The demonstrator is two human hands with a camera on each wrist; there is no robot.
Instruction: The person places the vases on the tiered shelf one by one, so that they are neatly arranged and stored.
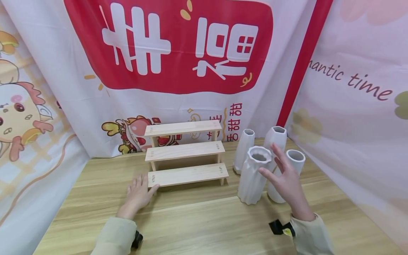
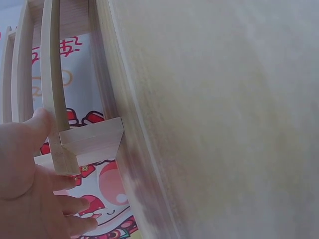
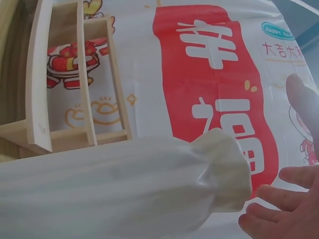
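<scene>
A wooden three-step display stand (image 1: 188, 175) stands on the table. At the left end of its lowest step is my left hand (image 1: 139, 194), thumb against the step's corner and fingers fairly straight along the end. In the left wrist view, the end of a step board (image 2: 62, 159) lies between thumb and index finger. My right hand (image 1: 288, 180) hovers with spread fingers beside the mouth of a white fluted vase (image 1: 253, 180). In the right wrist view, a gap shows between this hand (image 3: 289, 204) and the vase's wavy rim (image 3: 232, 172).
Behind the fluted vase stand a slim white vase (image 1: 243, 150), a faceted white vase (image 1: 275, 140) and a round-mouthed white vase (image 1: 295, 161), partly hidden by my right hand. A printed cloth (image 1: 197, 106) hangs behind the wooden table (image 1: 197, 226); more cloth walls flank both sides.
</scene>
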